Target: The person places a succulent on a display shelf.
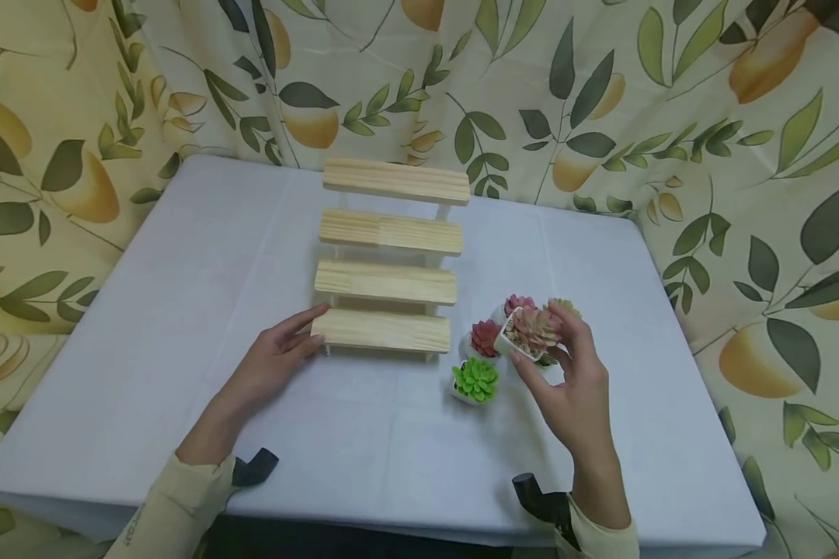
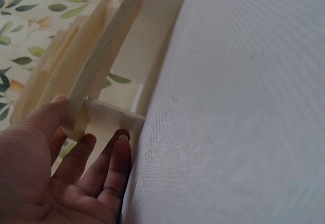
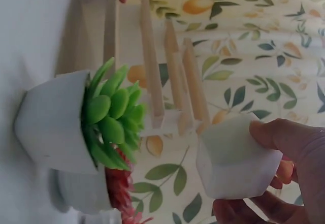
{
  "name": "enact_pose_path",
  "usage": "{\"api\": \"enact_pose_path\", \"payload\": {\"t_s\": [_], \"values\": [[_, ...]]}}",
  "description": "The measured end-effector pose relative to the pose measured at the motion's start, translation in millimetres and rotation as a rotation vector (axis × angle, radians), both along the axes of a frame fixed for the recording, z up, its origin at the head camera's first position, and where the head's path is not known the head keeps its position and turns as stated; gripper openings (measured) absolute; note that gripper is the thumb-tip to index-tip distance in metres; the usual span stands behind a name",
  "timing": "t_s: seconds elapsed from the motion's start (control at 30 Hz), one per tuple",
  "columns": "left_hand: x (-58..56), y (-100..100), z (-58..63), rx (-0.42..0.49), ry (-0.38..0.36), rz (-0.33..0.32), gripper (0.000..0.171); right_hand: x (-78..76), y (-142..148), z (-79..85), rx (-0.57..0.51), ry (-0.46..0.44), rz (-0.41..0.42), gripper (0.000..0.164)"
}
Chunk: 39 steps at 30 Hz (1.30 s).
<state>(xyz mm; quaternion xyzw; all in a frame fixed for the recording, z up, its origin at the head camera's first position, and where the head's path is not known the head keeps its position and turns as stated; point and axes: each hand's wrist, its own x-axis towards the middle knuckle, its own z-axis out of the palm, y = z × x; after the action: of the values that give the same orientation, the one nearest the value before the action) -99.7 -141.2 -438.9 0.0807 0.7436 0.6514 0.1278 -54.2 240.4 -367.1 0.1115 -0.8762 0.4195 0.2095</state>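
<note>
A tiered display shelf (image 1: 383,331) with pale wooden boards on clear supports stands on the table. My left hand (image 1: 274,359) grips the left end of its lowest board; in the left wrist view the thumb lies on the board (image 2: 104,56) and the other fingers reach below, beside the clear support. Raised above a cluster of other pots, a pink artificial succulent in a white pot (image 1: 534,329) is held between the thumb and fingers of my right hand (image 1: 579,392). The right wrist view shows the white pot (image 3: 236,158) from its underside, tilted.
Beside the shelf's right end stand several potted succulents: a bright green one (image 1: 475,380), a dark red one (image 1: 485,338), a pink one (image 1: 516,305) and others partly hidden by my right hand. A white cloth (image 1: 363,450) covers the table, with a leaf-patterned curtain (image 1: 405,78) behind.
</note>
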Motion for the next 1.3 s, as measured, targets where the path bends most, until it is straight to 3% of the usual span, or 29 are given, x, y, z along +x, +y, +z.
{"api": "enact_pose_path", "payload": {"t_s": [0.17,0.4,0.63,0.9,1.3], "values": [[-0.1,0,0.4,-0.009,-0.011,0.000,0.049,-11.7,-2,4.7,-0.005,0.022,0.030,0.084],[-0.6,1,-1.1,-0.014,-0.020,0.001,0.050,-37.8,-5,10.6,-0.115,0.029,0.112,0.079],[-0.7,0,-1.0,-0.022,-0.001,-0.012,0.050,-44.0,-32,43.1,-0.088,0.036,0.093,0.069],[-0.7,-1,-2.0,-0.022,-0.001,-0.009,0.050,-70.5,-55,47.1,-0.167,0.008,0.136,0.065],[-8.8,-7,-27.0,-0.008,0.018,-0.017,0.051,-96.2,-81,52.3,-0.224,0.048,0.214,0.062]]}}
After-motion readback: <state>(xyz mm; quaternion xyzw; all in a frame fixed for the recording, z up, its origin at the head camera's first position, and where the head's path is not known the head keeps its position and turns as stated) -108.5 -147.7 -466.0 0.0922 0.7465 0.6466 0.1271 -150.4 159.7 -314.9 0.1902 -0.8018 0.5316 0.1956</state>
